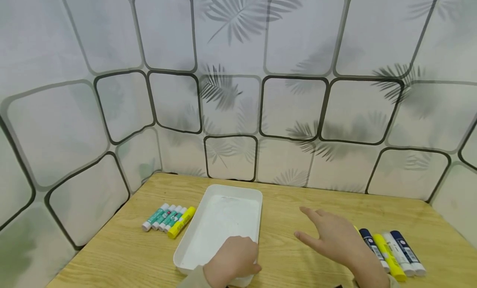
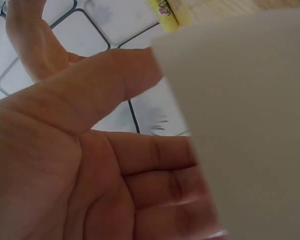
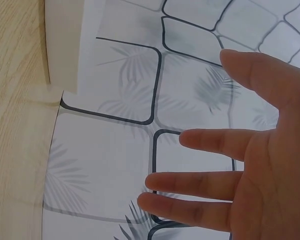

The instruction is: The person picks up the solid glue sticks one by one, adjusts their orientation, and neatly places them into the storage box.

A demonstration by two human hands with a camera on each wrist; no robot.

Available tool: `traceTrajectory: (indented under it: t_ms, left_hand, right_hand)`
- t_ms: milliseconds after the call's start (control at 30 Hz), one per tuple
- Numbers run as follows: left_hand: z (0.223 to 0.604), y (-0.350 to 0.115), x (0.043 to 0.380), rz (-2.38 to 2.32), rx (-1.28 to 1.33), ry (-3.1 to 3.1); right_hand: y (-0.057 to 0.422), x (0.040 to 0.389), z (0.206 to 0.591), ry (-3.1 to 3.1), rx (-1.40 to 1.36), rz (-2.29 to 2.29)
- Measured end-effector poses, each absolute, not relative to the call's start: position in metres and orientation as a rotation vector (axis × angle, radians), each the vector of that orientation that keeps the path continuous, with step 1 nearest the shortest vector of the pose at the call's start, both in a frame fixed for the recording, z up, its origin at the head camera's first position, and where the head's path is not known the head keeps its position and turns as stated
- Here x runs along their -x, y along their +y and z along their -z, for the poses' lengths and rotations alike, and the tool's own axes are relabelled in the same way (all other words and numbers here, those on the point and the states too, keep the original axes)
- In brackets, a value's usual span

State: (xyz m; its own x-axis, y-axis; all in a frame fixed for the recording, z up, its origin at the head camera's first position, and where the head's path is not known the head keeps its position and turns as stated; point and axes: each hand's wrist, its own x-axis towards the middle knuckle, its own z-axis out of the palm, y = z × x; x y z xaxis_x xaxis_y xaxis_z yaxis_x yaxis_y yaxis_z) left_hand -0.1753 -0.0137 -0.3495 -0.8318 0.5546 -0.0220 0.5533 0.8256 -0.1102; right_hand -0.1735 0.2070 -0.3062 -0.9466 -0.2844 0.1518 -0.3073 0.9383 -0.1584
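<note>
A shallow white rectangular tray stands on the wooden table. At its near right corner my left hand grips the rim. Seen from the left wrist, the thumb and curled fingers lie on either side of the tray's wall, which hides the fingertips. My right hand hovers to the right of the tray with its fingers spread and nothing in them. In the right wrist view the tray's end appears beyond the open fingers.
Left of the tray lie several green-and-white glue sticks in a row, beside a yellow one. On the right, past my right wrist, are navy, white and yellow sticks. A patterned curtain borders the table.
</note>
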Motion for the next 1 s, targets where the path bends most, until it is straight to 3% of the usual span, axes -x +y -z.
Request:
traceTrajectory:
  t_ms: [1000]
  left_hand:
    - [0.3468,-0.0101,0.1656,-0.039,1.254,-3.061]
  right_hand:
    - [0.2034,0.168,0.3076,-2.812,-0.579,-0.269]
